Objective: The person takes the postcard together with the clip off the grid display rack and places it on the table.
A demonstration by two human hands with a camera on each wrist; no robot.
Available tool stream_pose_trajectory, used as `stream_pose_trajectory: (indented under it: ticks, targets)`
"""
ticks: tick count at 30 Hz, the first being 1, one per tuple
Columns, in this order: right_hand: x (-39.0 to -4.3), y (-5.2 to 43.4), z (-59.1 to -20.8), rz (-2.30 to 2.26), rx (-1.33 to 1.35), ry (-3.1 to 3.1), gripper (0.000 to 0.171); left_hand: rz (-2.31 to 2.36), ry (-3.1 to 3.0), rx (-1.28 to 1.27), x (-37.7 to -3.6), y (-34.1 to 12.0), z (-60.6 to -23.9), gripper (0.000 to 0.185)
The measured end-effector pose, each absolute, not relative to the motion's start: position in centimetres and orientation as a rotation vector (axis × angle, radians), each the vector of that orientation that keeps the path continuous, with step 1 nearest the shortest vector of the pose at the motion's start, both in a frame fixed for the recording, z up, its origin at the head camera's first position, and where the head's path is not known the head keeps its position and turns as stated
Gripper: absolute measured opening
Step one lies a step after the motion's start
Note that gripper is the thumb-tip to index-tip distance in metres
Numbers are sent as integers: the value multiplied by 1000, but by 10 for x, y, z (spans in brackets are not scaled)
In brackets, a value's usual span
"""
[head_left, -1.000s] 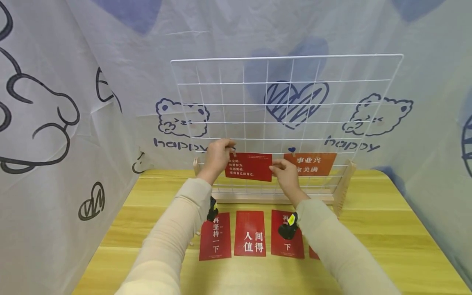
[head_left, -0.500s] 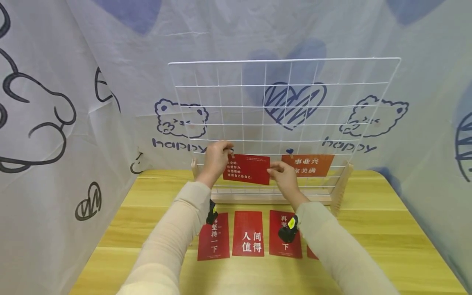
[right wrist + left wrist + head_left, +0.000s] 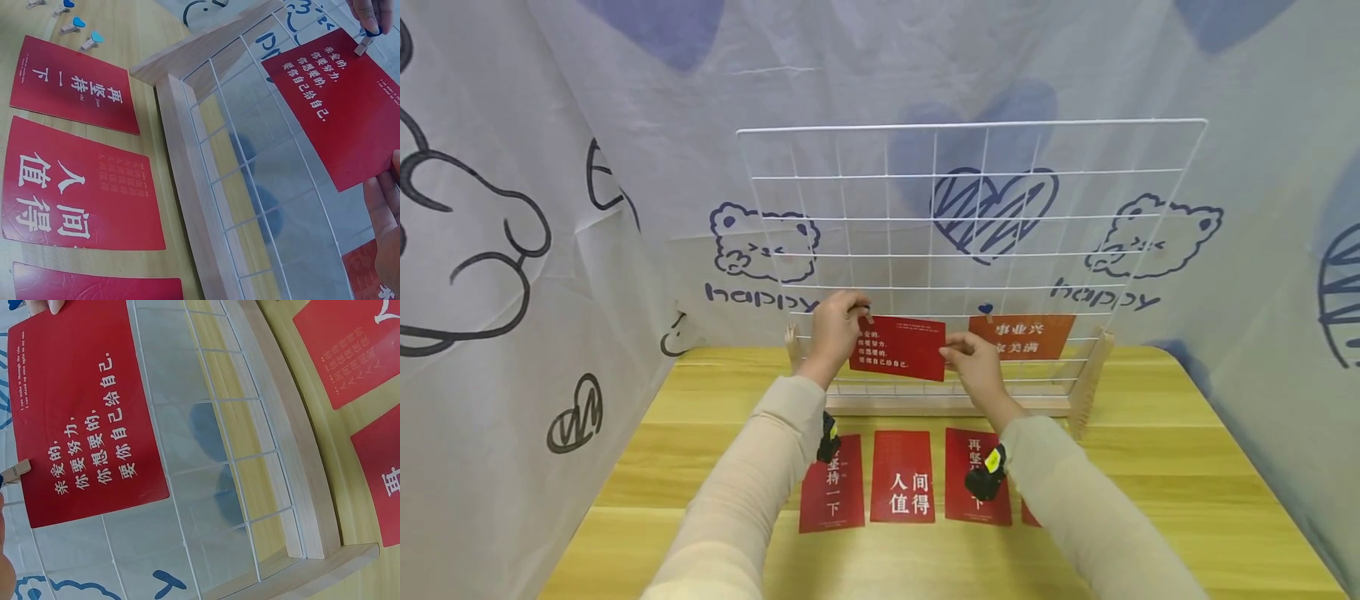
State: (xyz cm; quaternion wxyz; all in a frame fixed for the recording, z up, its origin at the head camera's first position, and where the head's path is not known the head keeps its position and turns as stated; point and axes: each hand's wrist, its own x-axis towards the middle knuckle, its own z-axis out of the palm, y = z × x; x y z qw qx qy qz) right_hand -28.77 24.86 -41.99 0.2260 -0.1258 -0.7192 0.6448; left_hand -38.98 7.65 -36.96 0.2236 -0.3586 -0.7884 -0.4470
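Note:
A red card point(image 3: 898, 348) with white writing is held sideways against the white wire grid point(image 3: 970, 125), its right end slightly lower. My left hand point(image 3: 837, 329) pinches a small wooden clothespin point(image 3: 364, 44) with a blue heart at the card's upper left corner. In the left wrist view the clothespin's tip overlaps the card edge. My right hand point(image 3: 976, 367) holds the card's right edge between thumb and fingers, its fingers partly behind the card. Just right of it, an orange card point(image 3: 1030, 337) hangs on the grid under a dark blue heart clip point(image 3: 986, 309), partly hidden by that hand.
The grid stands in a wooden base point(image 3: 940, 406) on the wood-grain table point(image 3: 1180, 500). Several red cards, such as the middle one point(image 3: 902, 477), lie in a row before it. Loose heart clothespins point(image 3: 92, 40) lie beyond the row's left end. A printed cloth hangs behind.
The red card's right end has dipped slightly, the right hand moving with it. The left hand stays at the upper left corner. The head view has shifted a little.

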Motion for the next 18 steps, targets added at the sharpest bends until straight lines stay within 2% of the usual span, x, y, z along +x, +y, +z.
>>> stream_pose_trajectory:
  ticks: [18]
  targets:
    - [-282, 247, -426, 1801, -360, -1965, 17, -1195, -2062, -1031, -393, 75, -365, 8]
